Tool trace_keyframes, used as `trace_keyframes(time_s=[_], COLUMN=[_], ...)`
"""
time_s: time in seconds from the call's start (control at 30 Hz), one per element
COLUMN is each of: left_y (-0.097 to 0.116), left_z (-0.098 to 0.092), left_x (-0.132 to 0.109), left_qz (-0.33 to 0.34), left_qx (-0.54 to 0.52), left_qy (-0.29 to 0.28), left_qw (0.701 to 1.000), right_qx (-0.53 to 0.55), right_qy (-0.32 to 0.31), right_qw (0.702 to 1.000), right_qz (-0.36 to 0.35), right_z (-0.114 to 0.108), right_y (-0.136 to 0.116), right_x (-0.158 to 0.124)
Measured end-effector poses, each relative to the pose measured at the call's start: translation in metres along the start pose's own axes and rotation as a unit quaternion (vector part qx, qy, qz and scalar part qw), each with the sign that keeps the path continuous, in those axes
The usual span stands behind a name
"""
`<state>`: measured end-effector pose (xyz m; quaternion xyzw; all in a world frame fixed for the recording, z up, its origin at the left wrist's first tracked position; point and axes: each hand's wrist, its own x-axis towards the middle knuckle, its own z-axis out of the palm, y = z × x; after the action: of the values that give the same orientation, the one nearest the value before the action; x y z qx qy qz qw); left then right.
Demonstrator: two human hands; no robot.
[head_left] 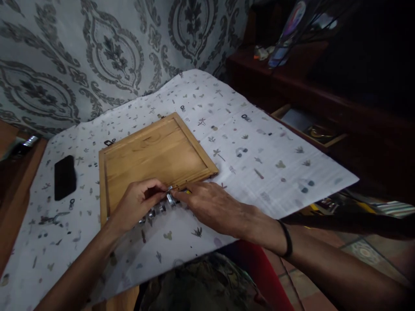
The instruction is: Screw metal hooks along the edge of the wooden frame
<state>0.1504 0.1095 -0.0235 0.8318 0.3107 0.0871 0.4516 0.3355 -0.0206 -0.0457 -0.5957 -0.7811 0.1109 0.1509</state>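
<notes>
A framed wooden panel [145,151] lies flat on the cloth-covered table. At its near edge, my left hand [139,201] pinches a small silver metal piece [169,190] between thumb and index finger. My right hand [215,205] meets it from the other side, its fingertips closed at the same piece; the rest of its fingers are hidden under the palm. Several shiny metal fittings [161,207] lie in a row along the panel's near edge, partly behind my left hand. Something yellow and black [187,191] shows under my right hand, too covered to name.
A black phone [65,177] rests on the patterned white tablecloth [259,142] to the left. The patterned wall [113,52] borders the table's far side. At right, an open drawer [308,125] sits below a dark red shelf holding a clear bottle [280,54].
</notes>
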Motion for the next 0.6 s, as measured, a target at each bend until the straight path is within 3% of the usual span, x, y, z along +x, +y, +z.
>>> trace_keyframes(time_s=[0.37,0.6], left_y=[0.0113,0.0042], left_z=[-0.0018,-0.0008], left_x=[-0.0002,0.0025], left_qz=[-0.004,-0.006], left_qx=[0.063,0.069], left_qy=[-0.021,-0.022], left_qw=[0.998,0.997], right_qx=[0.008,-0.003], right_qy=[0.023,-0.018], right_qw=[1.000,1.000], right_qz=[-0.003,0.000], right_z=[0.0014,-0.0052], right_y=[0.0014,0.0005], right_x=[-0.0030,-0.0009])
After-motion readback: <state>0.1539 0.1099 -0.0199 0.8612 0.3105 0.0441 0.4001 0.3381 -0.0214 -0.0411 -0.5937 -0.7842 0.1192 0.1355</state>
